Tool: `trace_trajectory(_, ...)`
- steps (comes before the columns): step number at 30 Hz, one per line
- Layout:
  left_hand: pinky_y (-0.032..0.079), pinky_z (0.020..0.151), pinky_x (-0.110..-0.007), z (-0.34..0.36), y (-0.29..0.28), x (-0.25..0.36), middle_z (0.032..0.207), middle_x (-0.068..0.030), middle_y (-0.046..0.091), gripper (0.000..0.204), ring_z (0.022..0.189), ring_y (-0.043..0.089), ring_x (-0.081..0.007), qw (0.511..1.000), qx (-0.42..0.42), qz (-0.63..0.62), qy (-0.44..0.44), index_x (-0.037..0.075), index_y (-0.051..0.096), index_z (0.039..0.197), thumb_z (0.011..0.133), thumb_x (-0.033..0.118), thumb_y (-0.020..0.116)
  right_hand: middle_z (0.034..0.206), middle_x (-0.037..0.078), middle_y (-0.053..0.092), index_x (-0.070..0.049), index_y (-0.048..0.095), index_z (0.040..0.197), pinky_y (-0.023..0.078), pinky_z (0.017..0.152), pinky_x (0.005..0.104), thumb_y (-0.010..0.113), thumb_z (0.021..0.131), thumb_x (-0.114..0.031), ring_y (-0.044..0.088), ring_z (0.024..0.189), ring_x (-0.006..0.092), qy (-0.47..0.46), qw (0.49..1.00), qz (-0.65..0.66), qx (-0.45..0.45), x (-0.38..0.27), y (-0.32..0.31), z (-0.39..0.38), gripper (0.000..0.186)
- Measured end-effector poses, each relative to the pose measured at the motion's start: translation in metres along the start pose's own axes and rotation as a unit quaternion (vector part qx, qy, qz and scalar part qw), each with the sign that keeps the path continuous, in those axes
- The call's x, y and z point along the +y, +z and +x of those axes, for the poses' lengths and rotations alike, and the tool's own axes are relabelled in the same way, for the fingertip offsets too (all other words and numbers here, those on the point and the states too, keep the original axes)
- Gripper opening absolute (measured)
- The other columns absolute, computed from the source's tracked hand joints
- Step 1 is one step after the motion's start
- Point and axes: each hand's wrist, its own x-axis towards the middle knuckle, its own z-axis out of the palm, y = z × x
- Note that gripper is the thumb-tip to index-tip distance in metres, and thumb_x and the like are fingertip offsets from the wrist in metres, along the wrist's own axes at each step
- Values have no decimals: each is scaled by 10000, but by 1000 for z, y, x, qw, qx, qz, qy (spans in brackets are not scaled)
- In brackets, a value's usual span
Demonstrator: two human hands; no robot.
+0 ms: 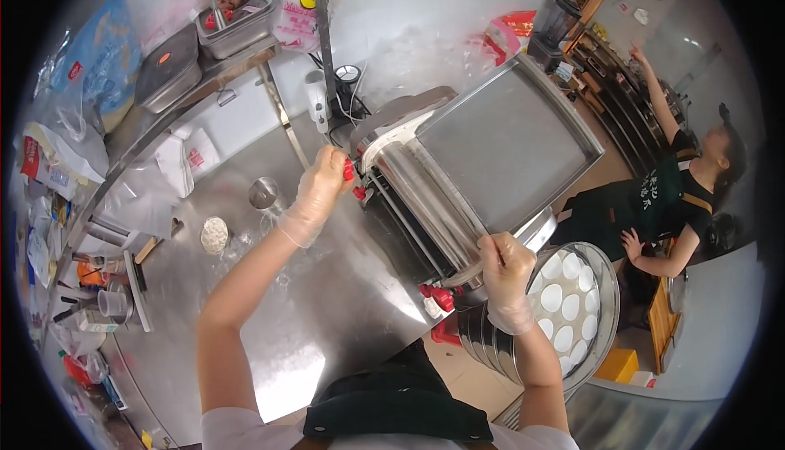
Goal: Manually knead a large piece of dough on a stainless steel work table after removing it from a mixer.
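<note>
2 gloved hands, left (320,184) and right (503,266), grip a dough machine (482,155) on a steel counter (319,319).

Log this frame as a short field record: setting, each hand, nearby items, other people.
setting: steel worktop with a dough-roller machine
left hand: gloved, at a red knob on the machine's end
right hand: gloved, gripping the machine's front edge
nearby: stacked steamer trays of white dough rounds; dough disc
others: a person in an apron, arm raised

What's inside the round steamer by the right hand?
White dough rounds lie in rows on the top tray of the steamer. The right hand covers its near-left edge; the lower tiers' contents are hidden.
</note>
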Motion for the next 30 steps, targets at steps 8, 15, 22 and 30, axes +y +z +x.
trace_trajectory(8, 603, 731, -319, 28, -12, -17, 980, -170, 692, 463, 834, 718, -248, 556, -174, -589, -560, -32, 616, 1089, 944, 398, 705, 581, 77, 562, 18, 664, 751, 402, 494, 287, 685, 878, 5, 517, 497, 130, 11, 1000, -16, -6, 1, 1, -1, 129)
trace_trajectory(15, 523, 855, -419, -13, -30, 40, 1028, -183, 639, 662, 973, 656, -320, 927, -8, -207, -312, -28, 502, 1239, 863, 445, 772, 553, 93, 489, -5, 579, 677, 358, 450, 325, 714, 840, 26, 461, 443, 194, 22, 999, 32, 25, -2, 3, 2, 214)
trace_trajectory(22, 556, 803, -428, -113, -21, 187, 1062, -175, 589, 916, 960, 630, -349, 973, -108, -203, 0, -42, 481, 1298, 634, 445, 884, 562, 111, 529, -15, 599, 693, 392, 455, 346, 717, 869, -12, 507, 453, 206, 29, 999, 29, 28, 0, 3, -1, 212)
trace_trajectory(30, 531, 519, -378, -119, 9, 209, 811, -124, 641, 508, 599, 644, -275, 992, -26, -106, 69, 28, 621, 1050, 718, 333, 855, 593, 126, 547, -29, 586, 668, 445, 469, 399, 730, 856, -114, 579, 509, 309, -16, 999, 14, 49, 2, 1, 2, 252)
